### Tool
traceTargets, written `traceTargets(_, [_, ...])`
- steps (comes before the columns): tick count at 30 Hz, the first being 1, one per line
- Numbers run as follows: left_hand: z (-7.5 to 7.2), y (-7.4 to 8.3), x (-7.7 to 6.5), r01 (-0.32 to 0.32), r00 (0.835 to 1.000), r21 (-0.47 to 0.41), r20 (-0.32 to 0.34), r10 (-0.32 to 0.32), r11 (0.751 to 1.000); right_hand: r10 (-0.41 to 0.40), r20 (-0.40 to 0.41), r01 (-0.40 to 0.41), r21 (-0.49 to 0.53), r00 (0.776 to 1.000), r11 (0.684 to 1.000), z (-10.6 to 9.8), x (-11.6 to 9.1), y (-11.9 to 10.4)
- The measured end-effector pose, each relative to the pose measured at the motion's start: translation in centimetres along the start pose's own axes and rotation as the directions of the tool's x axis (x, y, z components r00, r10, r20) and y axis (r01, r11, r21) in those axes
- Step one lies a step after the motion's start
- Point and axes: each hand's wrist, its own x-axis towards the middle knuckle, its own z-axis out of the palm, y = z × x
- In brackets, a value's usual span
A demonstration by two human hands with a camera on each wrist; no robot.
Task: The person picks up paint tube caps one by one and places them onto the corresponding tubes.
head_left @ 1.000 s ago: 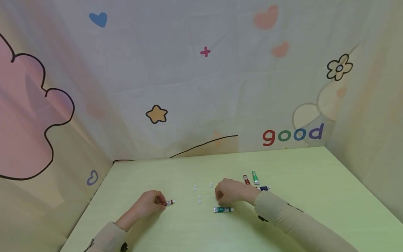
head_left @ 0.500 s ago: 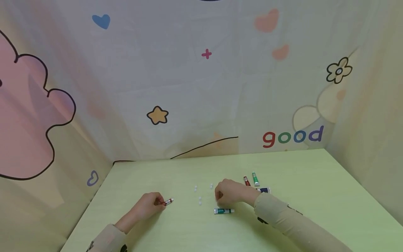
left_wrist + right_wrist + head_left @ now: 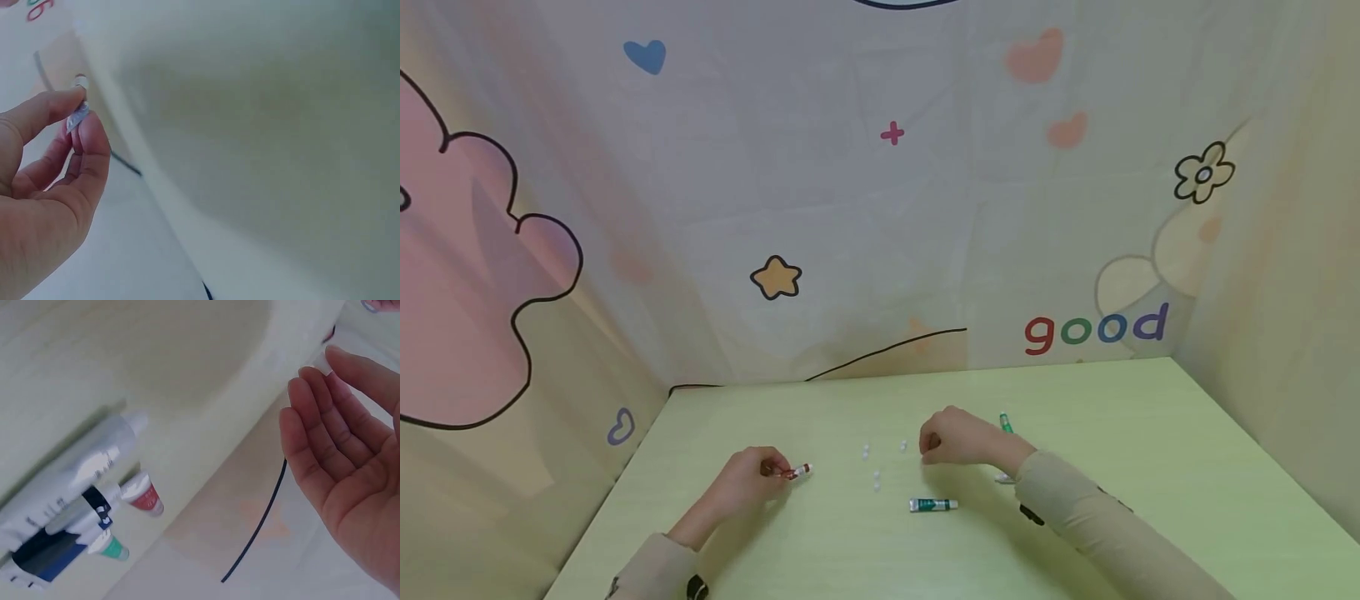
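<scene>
My left hand (image 3: 748, 482) pinches a small paint tube with a red label (image 3: 800, 472) between thumb and fingertips. The tube's white end (image 3: 80, 81) points up past the thumb in the left wrist view. Farther right, my right hand (image 3: 961, 437) is above the table, its thumb and fingertips pinching a tiny white piece (image 3: 322, 364); its exact kind is unclear. A dark green paint tube (image 3: 933, 505) lies below the right hand. Small white pieces (image 3: 876, 481) stand between the hands.
Beside the right hand lie a large silvery-white tube (image 3: 75, 475), a dark blue tube (image 3: 53, 550), a red tube (image 3: 144, 495) and a bright green tube (image 3: 1006, 422). The right sleeve partly covers them in the head view. A printed curtain (image 3: 850, 208) surrounds the table (image 3: 820, 550).
My right hand has lifted off the table and shifted slightly away, now covering the red and blue tubes. The left hand has risen a little, tilting its tube.
</scene>
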Motion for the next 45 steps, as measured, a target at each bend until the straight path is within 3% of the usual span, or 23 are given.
traceTargets(6, [-2.0, 1.6, 1.0, -0.013, 0.997, -0.136, -0.076, 0.002, 0.991, 0.026, -0.057, -0.022, 0.056, 0.998, 0.998, -2.4, -0.7, 0.1])
traceTargets(13, [-5.3, 5.2, 1.9, -0.121, 0.977, -0.209, -0.196, 0.080, 0.970, 0.065, -0.165, -0.050, 0.091, 0.984, 0.995, -5.4, -1.7, 0.0])
traceTargets(18, [-7.6, 7.7, 2.1, -0.170, 0.957, -0.270, -0.273, 0.094, 0.948, 0.074, -0.287, -0.043, 0.112, 0.955, 0.993, -7.6, -2.6, -0.2])
traceTargets(22, [-8.5, 9.4, 1.7, -0.190, 0.942, -0.325, -0.325, 0.080, 0.926, 0.072, -0.385, -0.022, 0.132, 0.920, 0.991, -9.2, -3.4, -0.7])
traceTargets(25, [-8.4, 10.6, 1.3, -0.219, 0.926, -0.354, -0.368, 0.080, 0.909, 0.083, -0.443, 0.007, 0.199, 0.893, 0.980, -10.0, -4.3, -1.2])
traceTargets(30, [-7.4, 12.5, 0.6, -0.297, 0.880, -0.391, -0.466, 0.091, 0.871, 0.131, -0.498, 0.075, 0.373, 0.857, 0.925, -10.7, -6.3, -2.5])
traceTargets(34, [-6.4, 14.1, -0.2, -0.343, 0.850, -0.429, -0.520, 0.082, 0.836, 0.152, -0.544, 0.108, 0.415, 0.825, 0.903, -10.7, -7.7, -3.6])
traceTargets(39, [-5.5, 16.2, -1.4, -0.376, 0.838, -0.482, -0.542, 0.068, 0.791, 0.176, -0.600, 0.138, 0.441, 0.780, 0.887, -10.6, -9.2, -5.1])
traceTargets(45, [-4.3, 17.6, -2.7, -0.395, 0.833, -0.510, -0.549, 0.063, 0.764, 0.168, -0.657, 0.209, 0.455, 0.735, 0.866, -9.8, -10.5, -6.4])
